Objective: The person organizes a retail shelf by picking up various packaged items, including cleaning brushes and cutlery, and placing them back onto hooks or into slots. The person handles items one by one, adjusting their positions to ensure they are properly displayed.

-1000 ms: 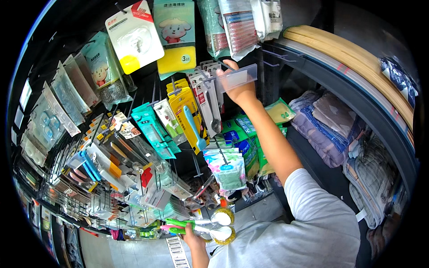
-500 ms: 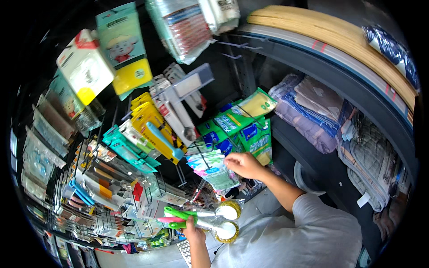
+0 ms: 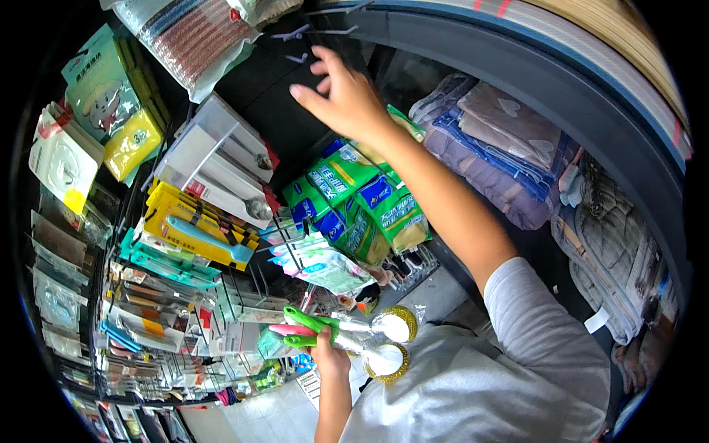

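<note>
My left hand grips a bundle of packaged scrubbers with green and pink handles and round gold-edged heads, held low in front of my grey shirt. My right hand is raised high with fingers spread and holds nothing. It hovers in front of the black display panel, just below bare metal hooks. Clear boxed spoons hang to its left, and green and blue packets hang under my forearm.
A rack of hanging goods fills the left: yellow packs, teal packs, sponges, a red-striped bag. Folded cloths lie on a curved shelf at the right. Pale floor tiles show below.
My right hand dropped from the clear box at the top to the green packets, then rose again to the bare hooks, empty. My left hand kept its hold on the scrubbers.
</note>
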{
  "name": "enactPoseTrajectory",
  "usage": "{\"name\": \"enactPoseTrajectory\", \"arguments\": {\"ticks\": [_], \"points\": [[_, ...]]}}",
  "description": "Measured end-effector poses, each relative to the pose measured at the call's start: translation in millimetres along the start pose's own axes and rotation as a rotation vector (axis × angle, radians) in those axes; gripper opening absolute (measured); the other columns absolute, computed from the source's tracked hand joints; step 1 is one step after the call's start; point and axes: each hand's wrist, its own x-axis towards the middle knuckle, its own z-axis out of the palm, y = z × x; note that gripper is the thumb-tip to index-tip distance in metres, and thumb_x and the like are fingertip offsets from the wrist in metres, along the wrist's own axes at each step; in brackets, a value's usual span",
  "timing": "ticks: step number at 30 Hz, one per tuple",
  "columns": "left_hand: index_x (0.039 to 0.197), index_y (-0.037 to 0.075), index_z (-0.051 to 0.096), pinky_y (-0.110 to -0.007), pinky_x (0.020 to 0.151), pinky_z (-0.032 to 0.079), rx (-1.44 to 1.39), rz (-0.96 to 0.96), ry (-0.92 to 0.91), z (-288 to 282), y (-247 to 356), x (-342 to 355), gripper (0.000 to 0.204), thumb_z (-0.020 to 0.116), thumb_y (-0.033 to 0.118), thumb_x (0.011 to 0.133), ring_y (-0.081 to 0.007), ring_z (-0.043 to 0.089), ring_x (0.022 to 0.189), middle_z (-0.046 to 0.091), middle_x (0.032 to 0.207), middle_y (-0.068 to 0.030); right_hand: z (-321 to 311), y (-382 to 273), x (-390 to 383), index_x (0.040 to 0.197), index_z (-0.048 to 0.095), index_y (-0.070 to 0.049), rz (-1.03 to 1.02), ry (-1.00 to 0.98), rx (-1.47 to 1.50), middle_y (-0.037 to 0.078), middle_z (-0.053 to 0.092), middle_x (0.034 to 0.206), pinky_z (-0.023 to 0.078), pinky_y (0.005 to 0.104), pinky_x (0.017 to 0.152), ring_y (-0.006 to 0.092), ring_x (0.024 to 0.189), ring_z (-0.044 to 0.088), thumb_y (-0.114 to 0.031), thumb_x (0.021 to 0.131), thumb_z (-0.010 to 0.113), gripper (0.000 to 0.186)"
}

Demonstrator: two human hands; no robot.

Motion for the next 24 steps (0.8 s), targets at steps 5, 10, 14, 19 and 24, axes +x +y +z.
{"name": "enactPoseTrajectory", "arguments": {"ticks": [5, 10, 14, 19, 24], "points": [[0.121, 0.005, 0.049, -0.037, 0.095, 0.041, 0.007, 0.051, 0.002, 24.9, 7.1, -7.5, 0.041, 0.06, 0.007, 0.081, -0.0208, 0.053, 0.104, 0.056, 0.111, -0.0072, 7.8, 3.8, 11.2, 0.124, 0.048, 0.001, 0.004, -0.012, -0.107, 0.02, 0.064, 0.108, 0.051, 0.04, 0.079, 0.0329, 0.091, 0.065, -0.043, 0.081, 0.067, 0.064], [0.121, 0.004, 0.047, -0.036, 0.094, 0.041, 0.111, 0.162, -0.071, 39.4, 15.5, 0.4, 0.046, 0.061, 0.007, 0.077, -0.0201, 0.055, 0.101, 0.058, 0.108, -0.0078, -5.7, -21.6, -116.2, 0.094, 0.059, -0.004, 0.339, -0.739, 0.361, 0.002, 0.064, 0.08, 0.049, 0.0284, 0.062, 0.0097, 0.069, 0.059, -0.027, 0.087, 0.066, 0.025], [0.124, 0.001, 0.045, -0.035, 0.093, 0.042, 0.176, 0.157, -0.156, 57.6, 26.3, 0.7, 0.049, 0.06, 0.005, 0.077, -0.0206, 0.055, 0.103, 0.058, 0.109, -0.0091, -13.7, -45.4, -212.3, 0.084, 0.059, -0.003, 0.215, -1.127, 0.321, 0.008, 0.06, 0.065, 0.047, 0.032, 0.055, 0.0175, 0.057, 0.059, -0.042, 0.084, 0.068, 0.04], [0.124, -0.002, 0.046, -0.034, 0.092, 0.043, 0.237, 0.104, -0.182, 61.8, 13.4, -0.8, 0.049, 0.06, 0.005, 0.078, -0.0194, 0.055, 0.102, 0.058, 0.111, -0.0092, -21.7, -35.5, -256.4, 0.085, 0.057, -0.002, 0.284, -1.262, 0.277, 0.013, 0.058, 0.064, 0.044, 0.0385, 0.053, 0.0253, 0.057, 0.059, -0.039, 0.083, 0.068, 0.039], [0.111, -0.002, 0.052, -0.033, 0.084, 0.045, 0.301, 0.064, -0.119, 65.1, 2.6, 0.4, 0.034, 0.06, 0.004, 0.079, -0.0186, 0.057, 0.091, 0.059, 0.098, -0.0063, -40.5, -34.4, -255.2, 0.088, 0.056, -0.002, 0.376, -1.028, 0.126, 0.015, 0.058, 0.064, 0.044, 0.04, 0.053, 0.0302, 0.057, 0.06, -0.032, 0.085, 0.066, 0.032]]}}
